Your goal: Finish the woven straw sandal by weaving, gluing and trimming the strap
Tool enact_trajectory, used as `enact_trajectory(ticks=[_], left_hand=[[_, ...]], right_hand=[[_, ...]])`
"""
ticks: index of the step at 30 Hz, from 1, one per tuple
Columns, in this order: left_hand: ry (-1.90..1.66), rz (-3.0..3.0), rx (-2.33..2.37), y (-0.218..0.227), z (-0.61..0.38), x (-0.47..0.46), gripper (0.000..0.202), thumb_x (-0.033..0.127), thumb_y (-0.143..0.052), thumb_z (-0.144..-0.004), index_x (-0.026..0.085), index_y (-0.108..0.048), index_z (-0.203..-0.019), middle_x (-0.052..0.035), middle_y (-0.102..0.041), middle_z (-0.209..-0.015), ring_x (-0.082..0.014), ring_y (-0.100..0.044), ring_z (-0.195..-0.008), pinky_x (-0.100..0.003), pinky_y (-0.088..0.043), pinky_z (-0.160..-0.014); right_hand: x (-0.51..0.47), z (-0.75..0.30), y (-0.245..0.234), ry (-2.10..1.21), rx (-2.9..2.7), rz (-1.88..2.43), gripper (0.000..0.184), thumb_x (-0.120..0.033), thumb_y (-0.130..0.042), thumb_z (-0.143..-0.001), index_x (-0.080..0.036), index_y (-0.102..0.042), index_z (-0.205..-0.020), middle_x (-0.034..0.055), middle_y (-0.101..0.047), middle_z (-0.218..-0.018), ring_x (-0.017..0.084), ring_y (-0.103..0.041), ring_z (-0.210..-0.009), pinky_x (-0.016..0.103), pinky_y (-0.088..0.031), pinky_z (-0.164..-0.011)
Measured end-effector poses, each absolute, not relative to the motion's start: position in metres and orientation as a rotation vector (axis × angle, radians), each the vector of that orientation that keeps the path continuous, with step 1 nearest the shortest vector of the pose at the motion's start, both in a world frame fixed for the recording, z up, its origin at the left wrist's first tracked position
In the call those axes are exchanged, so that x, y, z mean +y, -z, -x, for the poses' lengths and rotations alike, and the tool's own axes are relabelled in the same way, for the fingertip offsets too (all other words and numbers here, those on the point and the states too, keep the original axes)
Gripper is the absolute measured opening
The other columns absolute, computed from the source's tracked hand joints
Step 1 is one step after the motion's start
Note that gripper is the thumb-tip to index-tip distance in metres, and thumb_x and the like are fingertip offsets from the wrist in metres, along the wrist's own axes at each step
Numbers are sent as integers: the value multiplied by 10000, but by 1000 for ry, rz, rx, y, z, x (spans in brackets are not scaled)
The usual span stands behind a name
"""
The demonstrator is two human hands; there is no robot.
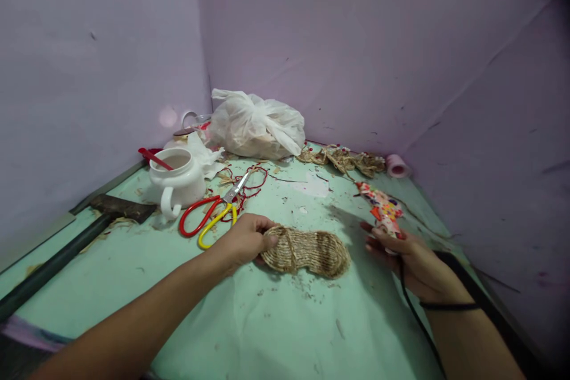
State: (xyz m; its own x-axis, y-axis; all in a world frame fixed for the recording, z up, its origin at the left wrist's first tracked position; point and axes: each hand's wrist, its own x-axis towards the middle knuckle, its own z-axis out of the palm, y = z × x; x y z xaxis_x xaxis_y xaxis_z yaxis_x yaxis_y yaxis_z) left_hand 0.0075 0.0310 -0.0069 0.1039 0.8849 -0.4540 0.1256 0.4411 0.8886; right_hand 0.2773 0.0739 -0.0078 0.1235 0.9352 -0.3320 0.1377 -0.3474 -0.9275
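My left hand (pixel 249 240) pinches the left end of a sole-shaped piece of coiled jute rope (pixel 312 252), which lies just above or on the green table top. A strand crosses the piece near my thumb. In my right hand (pixel 416 264) is a glue gun (pixel 380 208) with a colourful patterned body, gripped at its near end. Its nozzle points up and away to the left, apart from the jute piece, and a black cord (pixel 414 309) trails down from it. Scissors (pixel 218 211) with one red and one yellow handle lie beyond my left hand.
At the left stand a white pot (pixel 178 181) with a red stick in it and a dark-headed hammer (pixel 120 208). A tied white plastic bag (pixel 258 124), braided straw pieces (pixel 342 160) and a pink roll (pixel 396 166) line the back wall. Red thread (pixel 256 187) lies around the scissors.
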Motion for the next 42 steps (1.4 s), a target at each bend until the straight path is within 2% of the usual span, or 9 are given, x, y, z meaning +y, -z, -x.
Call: enact_trajectory(ticks=[2,4,9,14,19,24,29,34,42], left_hand=[[-641,-1019,1414,6,-8,30,100,157,-491,-741,111,-577,-764,19,-511,-577,-62,-439,-391,-189,-375,-360],[-632,-1028,1419,5,-8,28,116,211,-475,-776,127,-555,-777,31,-490,-595,-57,-429,-371,-180,-369,-318],[-751,-929,1276,5,-7,29,68,166,-536,-741,114,-537,-784,16,-523,-631,-75,-519,-471,-182,-470,-388],[-799,-860,1284,5,-5,33,82,124,-580,-681,102,-550,-753,5,-568,-588,-71,-516,-414,-174,-455,-348],[-907,-900,1288,4,-7,32,120,129,-615,-634,97,-567,-739,12,-571,-586,-63,-502,-406,-173,-456,-330],[-960,-919,1306,1,-10,30,147,167,-628,-622,95,-566,-733,6,-589,-577,-69,-516,-398,-175,-453,-336],[-1006,-924,1327,2,-11,30,181,207,-644,-606,103,-561,-728,12,-582,-573,-68,-512,-409,-178,-459,-345],[-1035,-972,1353,4,-12,28,176,224,-640,-597,119,-563,-715,45,-545,-529,-69,-500,-400,-192,-465,-359],[-997,-1103,1457,-4,-17,24,137,217,-596,-636,121,-572,-731,40,-581,-545,-70,-517,-358,-184,-429,-363]], right_hand=[[63,-272,-2,-1421,-933,1379,235,-233,-706,-622,-215,-640,-847,15,-628,-1000,67,-549,-583,117,-496,-459],[51,-266,-9,-1494,-834,1212,209,-315,-712,-645,-219,-638,-814,23,-611,-1070,53,-525,-557,95,-432,-375],[20,-246,-9,-1585,-853,1066,179,-292,-714,-648,-228,-628,-790,30,-643,-861,106,-559,-599,147,-430,-409],[4,-235,3,-1374,-1120,1050,136,-309,-707,-663,-216,-627,-723,1,-591,-647,128,-537,-588,234,-476,-562],[-1,-241,7,-1305,-1256,1015,260,-413,-581,-767,-201,-591,-616,6,-559,-550,126,-471,-505,236,-401,-469],[-6,-243,1,-1083,-1535,1202,213,-390,-581,-766,-189,-633,-719,44,-645,-671,164,-560,-613,254,-443,-540],[-13,-223,-3,-666,-1592,1364,202,-359,-592,-722,-202,-554,-601,-40,-432,-454,105,-368,-392,213,-314,-358],[-14,-204,3,-662,-1493,1340,129,-330,-586,-711,-203,-581,-691,-24,-503,-499,132,-445,-427,225,-383,-400],[-13,-204,9,-769,-1541,1294,195,-306,-559,-741,-173,-620,-869,22,-635,-651,152,-539,-508,230,-467,-491]])
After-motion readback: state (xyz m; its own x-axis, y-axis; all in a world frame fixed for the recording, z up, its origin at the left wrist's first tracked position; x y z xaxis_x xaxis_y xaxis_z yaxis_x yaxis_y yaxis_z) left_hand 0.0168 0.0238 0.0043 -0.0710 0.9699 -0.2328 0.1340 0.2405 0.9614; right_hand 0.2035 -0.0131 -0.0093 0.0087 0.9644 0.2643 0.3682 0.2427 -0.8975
